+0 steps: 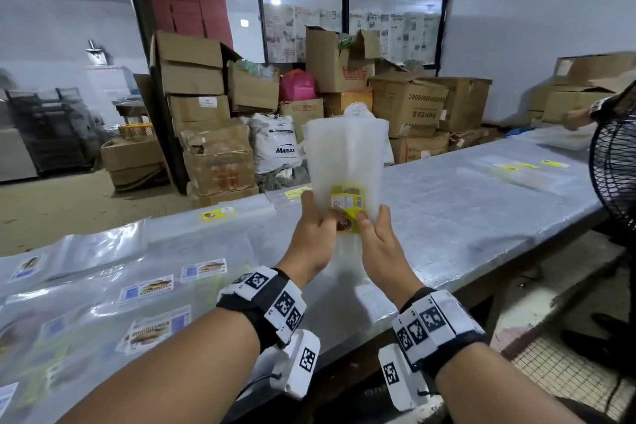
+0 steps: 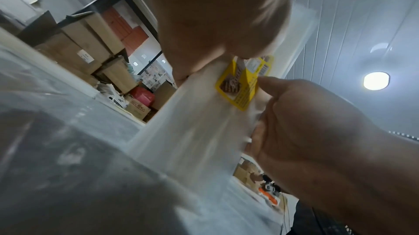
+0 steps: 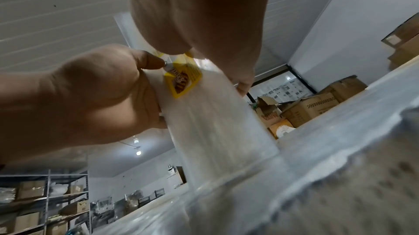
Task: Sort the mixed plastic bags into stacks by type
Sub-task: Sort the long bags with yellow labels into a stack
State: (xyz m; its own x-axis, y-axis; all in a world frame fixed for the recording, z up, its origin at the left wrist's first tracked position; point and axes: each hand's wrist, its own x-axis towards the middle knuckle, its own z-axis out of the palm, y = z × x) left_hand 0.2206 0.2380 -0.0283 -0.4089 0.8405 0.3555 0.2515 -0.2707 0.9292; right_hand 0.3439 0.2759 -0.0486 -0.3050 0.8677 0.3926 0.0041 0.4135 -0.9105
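I hold a bundle of clear plastic bags (image 1: 345, 155) upright above the table (image 1: 464, 217), its lower end hanging down to the surface. A yellow printed label (image 1: 348, 208) sits on the front bag. My left hand (image 1: 318, 218) grips the bundle's left edge beside the label, and my right hand (image 1: 373, 222) grips the right edge, thumb on the label. In the left wrist view the bags (image 2: 192, 131) and label (image 2: 240, 88) lie between my left palm (image 2: 215, 24) and my right hand (image 2: 317, 131). The right wrist view shows the bags (image 3: 215, 122) the same way.
Clear bags with blue and white fish labels (image 1: 146, 287) cover the table's left part. Yellow-labelled bags lie further back (image 1: 218, 213) and at the far right (image 1: 519, 166). A black fan (image 1: 616, 175) stands at the right edge. Another person's hand (image 1: 581, 117) reaches in. Cardboard boxes (image 1: 216, 162) stand behind.
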